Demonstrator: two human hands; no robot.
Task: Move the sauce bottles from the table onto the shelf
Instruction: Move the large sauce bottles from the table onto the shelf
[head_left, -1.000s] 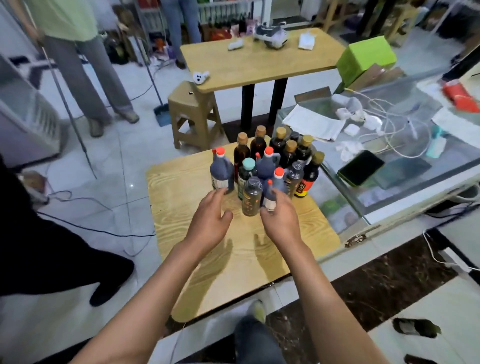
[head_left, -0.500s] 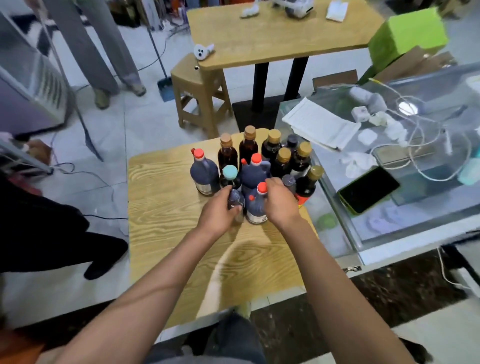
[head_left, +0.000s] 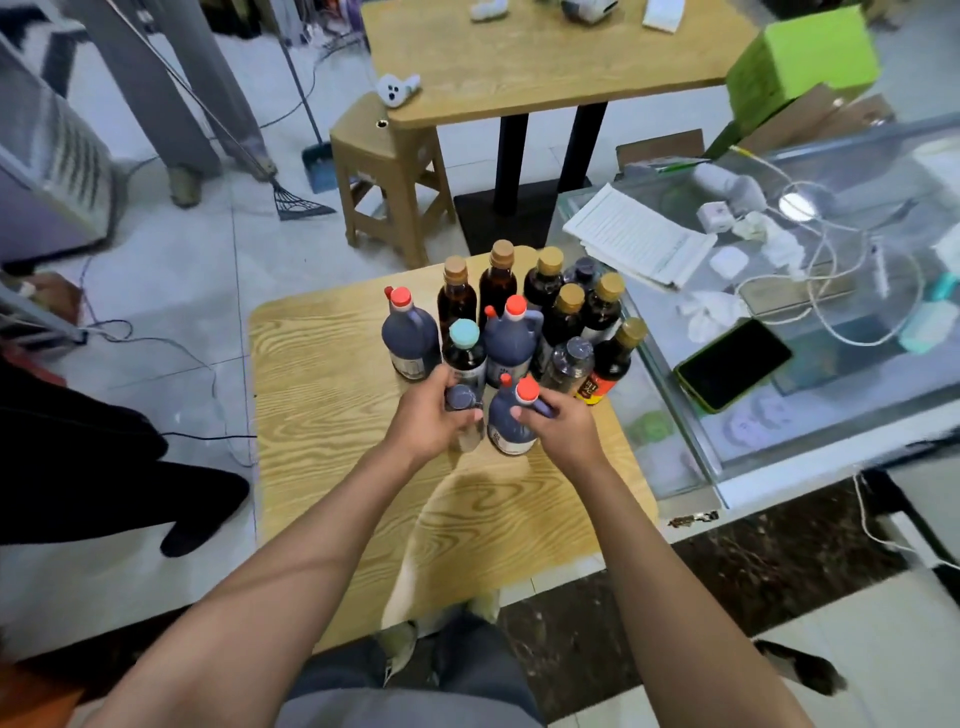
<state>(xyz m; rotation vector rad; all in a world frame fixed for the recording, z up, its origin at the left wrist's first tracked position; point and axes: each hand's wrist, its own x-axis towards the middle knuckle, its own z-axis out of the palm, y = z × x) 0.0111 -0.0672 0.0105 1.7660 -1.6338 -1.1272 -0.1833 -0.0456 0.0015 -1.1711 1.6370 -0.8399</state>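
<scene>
Gripping: left hand (head_left: 428, 415) curls round grey-capped bottle (head_left: 464, 415); right hand (head_left: 563, 428) round red-capped jug (head_left: 511, 421), near table (head_left: 322, 395) edge.

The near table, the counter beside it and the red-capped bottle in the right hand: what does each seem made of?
Table: wood or wood-look laminate, matte; bold grain lines.
Counter: glass, glossy; see-through with reflections.
Bottle in the right hand: probably plastic; moulded handle, red screw cap.

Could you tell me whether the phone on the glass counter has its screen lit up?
No, the phone lies flat on the glass counter with a dark, unlit screen.
</scene>
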